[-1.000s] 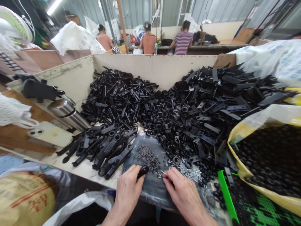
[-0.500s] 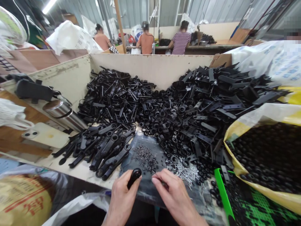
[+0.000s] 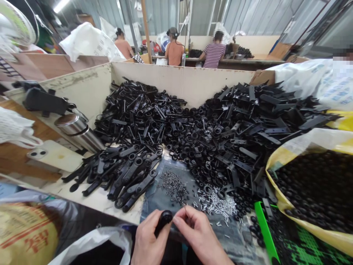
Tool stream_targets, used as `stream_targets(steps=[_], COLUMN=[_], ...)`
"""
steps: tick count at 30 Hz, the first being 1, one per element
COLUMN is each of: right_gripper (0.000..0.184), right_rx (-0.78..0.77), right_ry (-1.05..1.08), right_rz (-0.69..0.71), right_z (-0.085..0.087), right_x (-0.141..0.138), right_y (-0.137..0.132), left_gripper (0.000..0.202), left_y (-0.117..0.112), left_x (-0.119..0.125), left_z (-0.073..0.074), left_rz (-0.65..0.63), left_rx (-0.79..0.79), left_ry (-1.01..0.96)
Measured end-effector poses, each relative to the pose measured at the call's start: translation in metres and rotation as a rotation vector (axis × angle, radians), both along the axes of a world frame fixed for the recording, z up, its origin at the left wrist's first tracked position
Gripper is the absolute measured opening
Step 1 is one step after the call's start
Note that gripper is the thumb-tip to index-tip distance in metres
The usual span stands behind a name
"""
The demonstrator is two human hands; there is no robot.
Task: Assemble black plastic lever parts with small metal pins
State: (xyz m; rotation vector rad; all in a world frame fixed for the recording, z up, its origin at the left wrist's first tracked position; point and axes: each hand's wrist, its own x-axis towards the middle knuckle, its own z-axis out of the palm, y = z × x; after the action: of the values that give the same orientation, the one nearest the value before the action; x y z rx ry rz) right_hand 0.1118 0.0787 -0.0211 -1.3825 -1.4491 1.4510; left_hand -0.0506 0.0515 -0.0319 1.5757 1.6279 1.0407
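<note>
My left hand (image 3: 152, 235) is closed around a black plastic piece (image 3: 164, 218) with a rounded, ringed end that sticks up between thumb and fingers. Close beside it, my right hand (image 3: 194, 226) pinches thumb and forefinger together near the rounded end; whatever sits in that pinch is too small to make out. Just beyond the hands, small dark screws (image 3: 173, 184) lie in a heap on a dark sheet (image 3: 154, 198). Shiny silver pins (image 3: 220, 201) are scattered to their right. Long black handle-like parts (image 3: 132, 176) with ringed ends lie piled on the left.
Heaps of black plastic parts (image 3: 253, 121) fill the walled table. To the right are a yellow sack (image 3: 278, 154) of black pieces and a green basket (image 3: 264, 228). A steel flask (image 3: 82, 134) and a phone (image 3: 56, 156) stand at left. Several people sit beyond the back wall.
My right hand has come in close to the left hand, its fingertips now by the black piece's rounded end. Both hands are slightly lower in view. The left hand keeps its hold.
</note>
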Motion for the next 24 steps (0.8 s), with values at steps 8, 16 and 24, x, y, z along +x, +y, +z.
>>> stream_targets(steps=[8, 16, 24], right_gripper=[0.031, 0.038, 0.030], right_rx=[0.609, 0.819, 0.768], right_ry=[-0.380, -0.648, -0.632], right_rz=[0.219, 0.316, 0.206], right_z=[0.000, -0.006, -0.003], right_x=[0.005, 0.011, 0.019], right_y=[0.013, 0.020, 0.020], left_gripper=[0.019, 0.019, 0.029], left_y=[0.012, 0.025, 0.030], left_x=[-0.004, -0.002, -0.004], left_z=[0.013, 0.024, 0.028], left_rz=[0.035, -0.006, 0.003], left_rx=[-0.124, -0.325, -0.449], left_ry=[0.229, 0.269, 0.128])
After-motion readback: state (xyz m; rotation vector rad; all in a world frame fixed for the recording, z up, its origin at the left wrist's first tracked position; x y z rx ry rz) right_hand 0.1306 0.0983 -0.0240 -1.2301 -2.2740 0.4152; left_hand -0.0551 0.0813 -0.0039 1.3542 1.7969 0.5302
